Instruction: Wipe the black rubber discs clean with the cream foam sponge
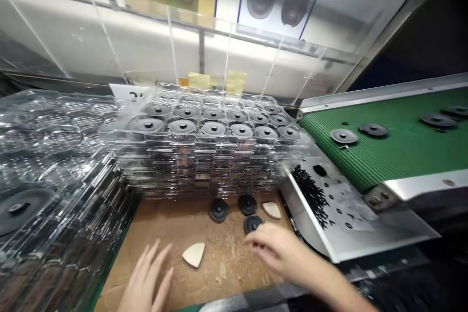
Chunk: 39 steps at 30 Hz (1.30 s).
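**With the left hand [144,279] spread and the right hand [272,247] at a small round black disc with a raised centre [252,223]**

Reckoning the clock from the middle of the brown cardboard sheet [164,224], holds the left hand at 8 o'clock, with fingers parted and blurred. Cannot tell about contact with the sheet. Holds the right hand at 3 o'clock, with fingers bent close together at the disc's near edge — cannot tell whether pinching or merely covering.

Has that disc lying on the sheet at 2 o'clock, just beside a second black disc [247,204] between 1 and 2, and near a third black disc [219,210] at about 1. Has also a flat cream wedge with a curved edge [194,255] near the middle, close to the left fingertips, and another cream wedge [271,210] at 2 o'clock, beyond the discs.

Faces at 12 o'clock a stack of clear plastic trays [197,170], with round dark grey discs with black knobs [183,127] on top. Has another clear plastic stack [91,190] between 9 and 10. Has between 2 and 3 an open white tray [306,212] with a heap of thin black pieces [310,192] — and, beyond it at 2 o'clock, a ribbed green conveyor belt [395,148] bearing more dark grey discs [343,136].
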### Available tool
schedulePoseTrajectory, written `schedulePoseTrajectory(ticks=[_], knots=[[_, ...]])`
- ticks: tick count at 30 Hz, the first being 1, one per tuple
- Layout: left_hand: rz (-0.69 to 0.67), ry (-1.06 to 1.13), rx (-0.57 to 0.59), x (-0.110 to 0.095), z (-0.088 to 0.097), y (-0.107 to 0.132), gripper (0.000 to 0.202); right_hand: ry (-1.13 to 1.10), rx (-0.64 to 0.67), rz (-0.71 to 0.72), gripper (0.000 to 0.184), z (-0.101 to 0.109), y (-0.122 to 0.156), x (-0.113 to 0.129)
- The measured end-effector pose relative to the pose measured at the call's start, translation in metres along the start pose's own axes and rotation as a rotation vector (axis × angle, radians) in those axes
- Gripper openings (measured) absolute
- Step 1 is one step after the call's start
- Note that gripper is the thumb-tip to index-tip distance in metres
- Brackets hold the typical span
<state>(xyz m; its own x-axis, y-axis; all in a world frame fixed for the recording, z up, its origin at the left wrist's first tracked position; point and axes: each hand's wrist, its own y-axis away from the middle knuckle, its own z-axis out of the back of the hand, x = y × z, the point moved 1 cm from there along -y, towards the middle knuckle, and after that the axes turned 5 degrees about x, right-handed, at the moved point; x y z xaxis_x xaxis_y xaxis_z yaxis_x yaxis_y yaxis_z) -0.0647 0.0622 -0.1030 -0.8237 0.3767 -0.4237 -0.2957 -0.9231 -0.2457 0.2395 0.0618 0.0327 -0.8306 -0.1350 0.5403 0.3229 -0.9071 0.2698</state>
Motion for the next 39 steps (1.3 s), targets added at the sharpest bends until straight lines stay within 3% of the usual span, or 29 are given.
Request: schedulePoseTrajectory(ticks=[4, 7, 9, 12, 16, 22, 26, 31, 34, 37, 39], knots=[[0.115, 0.097, -0.074, 0.023, -0.029, -0.013, 0.036, 0.359, -0.241, -0.256, 0.03, 0.111, 0.016, -0.016], [0.129, 0.154, -0.108, 0.025, -0.035, -0.012, 0.032, 0.572, -0.431, -0.488, 0.033, 0.175, 0.01, -0.045], [0.132, 0.191, -0.118, 0.022, -0.035, -0.01, 0.031, 0.661, -0.533, -0.587, 0.049, 0.202, 0.001, -0.068], [0.144, 0.223, -0.139, 0.019, -0.032, -0.008, 0.03, 0.712, -0.618, -0.691, 0.063, 0.218, -0.015, -0.099], [0.117, 0.213, -0.119, 0.019, -0.028, -0.009, 0.028, 0.739, -0.669, -0.752, 0.043, 0.207, -0.023, -0.127], [0.13, 0.219, -0.105, 0.018, -0.029, -0.009, 0.031, 0.794, -0.698, -0.63, 0.036, 0.186, -0.009, -0.137], [0.165, 0.262, -0.083, 0.017, -0.029, -0.009, 0.033, 0.751, -0.73, -0.569, 0.038, 0.185, 0.012, -0.118], [0.334, 0.494, -0.065, 0.015, -0.021, -0.013, 0.03, 0.685, -0.843, -0.459, 0.05, 0.179, 0.045, -0.065], [0.545, 0.796, -0.116, -0.007, -0.011, -0.014, 0.033, 0.431, -0.65, -0.162, 0.046, 0.14, 0.051, -0.03], [0.61, 1.158, -0.042, -0.055, -0.003, -0.013, 0.042, 0.056, -0.255, 0.091, 0.043, 0.066, 0.038, 0.001], [0.59, 1.399, 0.004, -0.09, -0.004, -0.01, 0.055, -0.134, -0.155, 0.182, 0.05, 0.007, 0.025, 0.017]])
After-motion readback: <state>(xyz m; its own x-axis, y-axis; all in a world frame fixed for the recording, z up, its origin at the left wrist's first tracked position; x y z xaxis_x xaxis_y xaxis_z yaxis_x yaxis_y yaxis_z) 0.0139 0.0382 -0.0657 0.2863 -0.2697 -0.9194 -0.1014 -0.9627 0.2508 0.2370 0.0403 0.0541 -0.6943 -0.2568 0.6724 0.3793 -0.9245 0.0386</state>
